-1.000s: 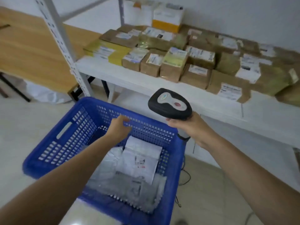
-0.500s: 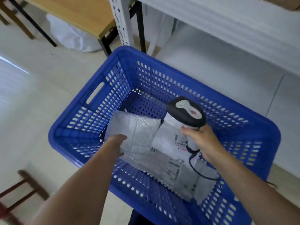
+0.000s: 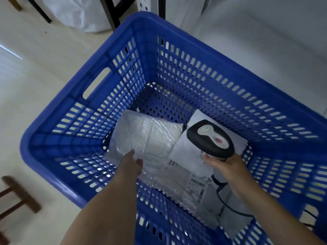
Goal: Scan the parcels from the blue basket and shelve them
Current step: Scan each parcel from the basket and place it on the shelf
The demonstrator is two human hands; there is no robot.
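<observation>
Looking down into the blue basket (image 3: 53, 114), which sits on the floor. Left hand (image 3: 130, 163) reaches in, fingers fairly straight and loose, tips touching the near edge of the puffy silver parcel (image 3: 145, 137), not gripping it. Right hand (image 3: 225, 167) is wrapped tight round the handle of the scanner (image 3: 210, 138), which hovers over a white mailer (image 3: 185, 150). A grey labelled bag (image 3: 187, 190) lies flat beneath both.

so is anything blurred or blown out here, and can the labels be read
Head view: the wide angle bows the rim of the blue basket; motion blur smears its right wall and the wooden stool at lower left; soft glare on the crinkled silver parcel; print on the flat parcel too soft to read.
</observation>
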